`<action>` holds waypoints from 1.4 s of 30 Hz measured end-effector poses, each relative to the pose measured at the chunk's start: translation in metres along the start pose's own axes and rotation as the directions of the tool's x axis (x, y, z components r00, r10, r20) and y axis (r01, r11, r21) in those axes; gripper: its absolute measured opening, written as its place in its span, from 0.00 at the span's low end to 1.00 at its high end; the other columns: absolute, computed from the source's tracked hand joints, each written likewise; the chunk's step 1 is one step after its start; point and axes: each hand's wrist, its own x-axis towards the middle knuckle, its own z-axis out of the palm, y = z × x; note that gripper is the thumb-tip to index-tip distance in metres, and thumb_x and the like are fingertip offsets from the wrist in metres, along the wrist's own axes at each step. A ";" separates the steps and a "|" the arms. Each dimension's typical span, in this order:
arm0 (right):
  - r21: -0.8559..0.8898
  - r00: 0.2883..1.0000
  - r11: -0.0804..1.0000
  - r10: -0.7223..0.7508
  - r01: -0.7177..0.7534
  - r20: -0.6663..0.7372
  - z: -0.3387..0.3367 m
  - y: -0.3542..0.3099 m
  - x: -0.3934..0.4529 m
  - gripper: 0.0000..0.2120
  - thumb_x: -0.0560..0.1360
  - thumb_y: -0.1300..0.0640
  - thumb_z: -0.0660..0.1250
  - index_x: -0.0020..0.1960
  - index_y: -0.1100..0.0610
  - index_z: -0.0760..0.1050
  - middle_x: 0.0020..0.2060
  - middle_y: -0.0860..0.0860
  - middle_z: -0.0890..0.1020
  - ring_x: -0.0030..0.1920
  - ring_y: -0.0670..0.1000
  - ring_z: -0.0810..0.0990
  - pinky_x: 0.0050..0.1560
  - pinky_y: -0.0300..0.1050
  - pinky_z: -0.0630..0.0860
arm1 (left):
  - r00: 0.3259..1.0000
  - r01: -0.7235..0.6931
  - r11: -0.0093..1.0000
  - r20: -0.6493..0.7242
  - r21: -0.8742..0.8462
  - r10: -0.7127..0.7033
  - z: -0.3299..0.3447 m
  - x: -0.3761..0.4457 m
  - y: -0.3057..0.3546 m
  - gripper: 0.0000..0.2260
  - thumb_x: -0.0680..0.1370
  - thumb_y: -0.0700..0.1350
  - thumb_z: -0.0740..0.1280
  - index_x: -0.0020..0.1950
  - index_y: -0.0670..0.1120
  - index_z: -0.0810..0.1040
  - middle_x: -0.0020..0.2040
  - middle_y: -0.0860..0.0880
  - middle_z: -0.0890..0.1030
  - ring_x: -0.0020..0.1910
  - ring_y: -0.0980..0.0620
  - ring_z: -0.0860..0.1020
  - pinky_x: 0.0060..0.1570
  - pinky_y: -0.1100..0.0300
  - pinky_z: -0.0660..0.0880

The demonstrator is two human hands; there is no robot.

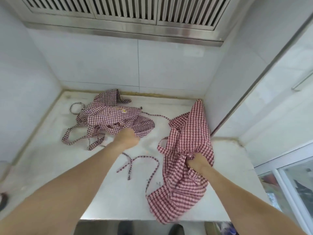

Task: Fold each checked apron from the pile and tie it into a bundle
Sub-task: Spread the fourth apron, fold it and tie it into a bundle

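Observation:
A crumpled pile of small-checked red and white aprons (111, 119) lies at the back left of the white counter (50, 158), with straps looping out around it. My left hand (127, 138) reaches into the pile's near edge, fingers curled; what it holds is hidden. My right hand (197, 162) grips a bunched fold of a larger-checked red apron (189, 133). That apron stretches from the back right corner to the counter's front edge. A thin strap (140, 158) trails on the counter between my arms.
White tiled walls close the counter at the back and both sides. A steel vent hood (127, 17) hangs above. At the right stands a glass-fronted cabinet (294, 184). The counter's front edge (152, 219) runs below my arms.

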 end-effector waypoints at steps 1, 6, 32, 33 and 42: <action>0.127 1.000 0.992 0.012 -0.015 0.019 -0.002 -0.011 -0.006 0.10 0.76 0.58 0.67 0.53 0.62 0.80 0.48 0.56 0.83 0.50 0.56 0.80 0.57 0.47 0.76 | 0.985 -0.062 0.989 0.153 -0.136 0.083 0.013 -0.010 0.011 0.10 0.79 0.53 0.66 0.48 0.46 0.76 0.45 0.51 0.76 0.52 0.45 0.76 0.44 0.58 0.67; 0.399 0.991 0.915 -0.102 0.057 0.091 -0.023 -0.063 -0.027 0.09 0.73 0.63 0.71 0.53 0.62 0.80 0.46 0.57 0.85 0.50 0.57 0.83 0.57 0.52 0.80 | 0.867 -0.221 0.933 0.381 -0.283 0.321 0.057 -0.040 0.053 0.43 0.67 0.67 0.75 0.76 0.54 0.63 0.71 0.57 0.70 0.70 0.54 0.70 0.73 0.52 0.65; 0.128 0.725 0.740 -0.585 0.661 -0.363 -0.263 -0.196 -0.137 0.04 0.74 0.59 0.74 0.42 0.59 0.83 0.35 0.50 0.86 0.38 0.46 0.85 0.39 0.40 0.82 | 0.722 -0.521 0.852 -0.505 0.053 0.473 -0.206 -0.099 0.140 0.12 0.77 0.50 0.72 0.37 0.45 0.80 0.35 0.48 0.78 0.35 0.51 0.76 0.37 0.56 0.74; 0.077 0.683 0.730 -0.590 0.679 -0.430 -0.266 -0.199 -0.140 0.09 0.74 0.57 0.74 0.37 0.61 0.81 0.31 0.49 0.84 0.33 0.44 0.82 0.35 0.38 0.78 | 0.715 -0.530 0.845 -0.500 0.068 0.489 -0.214 -0.104 0.146 0.14 0.77 0.52 0.72 0.38 0.43 0.80 0.34 0.48 0.78 0.34 0.52 0.75 0.35 0.57 0.73; -0.321 0.428 0.733 -0.632 0.599 -0.646 -0.293 -0.203 -0.148 0.12 0.76 0.54 0.71 0.40 0.60 0.75 0.32 0.50 0.77 0.36 0.51 0.75 0.36 0.44 0.68 | 0.589 -0.460 0.836 -0.600 0.301 0.541 -0.259 -0.125 0.161 0.23 0.75 0.59 0.71 0.31 0.41 0.76 0.27 0.49 0.73 0.28 0.52 0.71 0.30 0.57 0.70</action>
